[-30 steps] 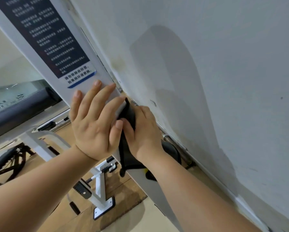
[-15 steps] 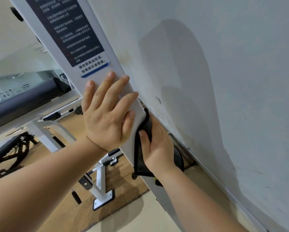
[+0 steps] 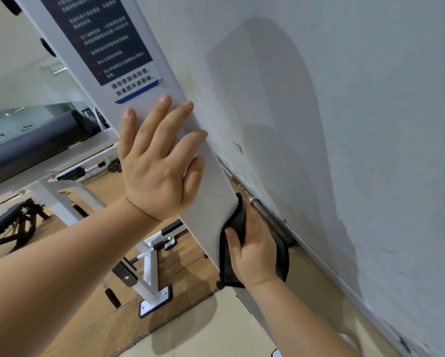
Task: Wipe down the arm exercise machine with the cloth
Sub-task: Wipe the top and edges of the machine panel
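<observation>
The arm exercise machine's white upright panel [image 3: 211, 202] slants across the middle, with a dark instruction label [image 3: 105, 39] high on it. My left hand [image 3: 159, 163] lies flat on the panel's face, fingers straight and spread. Lower down, my right hand [image 3: 255, 248] grips a black cloth [image 3: 235, 220] against the panel's right edge, thumb on the front, fingers hidden behind. Part of the cloth hangs below the hand.
A white wall [image 3: 345, 124] stands right beside the panel, with a metal rod [image 3: 267, 217] along its base. At left are a dark padded roller [image 3: 36, 143], a white machine frame with a foot plate [image 3: 154, 302], a black bench [image 3: 7, 222] and the wooden floor [image 3: 185, 274].
My right hand has slid the cloth down the panel's right edge, away from my left hand. The left hand stays flat on the panel; the view has shifted.
</observation>
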